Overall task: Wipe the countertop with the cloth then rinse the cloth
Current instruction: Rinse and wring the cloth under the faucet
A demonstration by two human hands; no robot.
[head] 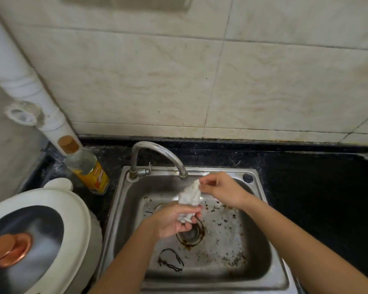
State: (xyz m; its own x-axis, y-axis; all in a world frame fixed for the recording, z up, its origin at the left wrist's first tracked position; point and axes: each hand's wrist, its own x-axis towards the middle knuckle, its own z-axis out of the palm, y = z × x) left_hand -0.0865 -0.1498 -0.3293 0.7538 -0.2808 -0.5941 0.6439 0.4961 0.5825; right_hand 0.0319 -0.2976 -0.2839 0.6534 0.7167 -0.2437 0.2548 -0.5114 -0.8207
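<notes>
A small white cloth point(190, 198), bunched into a roll, hangs over the steel sink point(261, 247) just below the spout of the curved tap point(157, 150). My left hand point(172, 221) grips its lower end, palm up, above the drain point(190, 234). My right hand point(219, 189) pinches its upper end with the fingertips. I see no water stream from the tap. The black countertop point(319, 187) runs around the sink.
A bottle with a cork-coloured cap and yellow label point(87, 168) stands left of the sink. A white rice cooker with a copper knob point(34, 236) fills the lower left. A white pipe point(26, 81) runs down the left corner. Tiled wall behind.
</notes>
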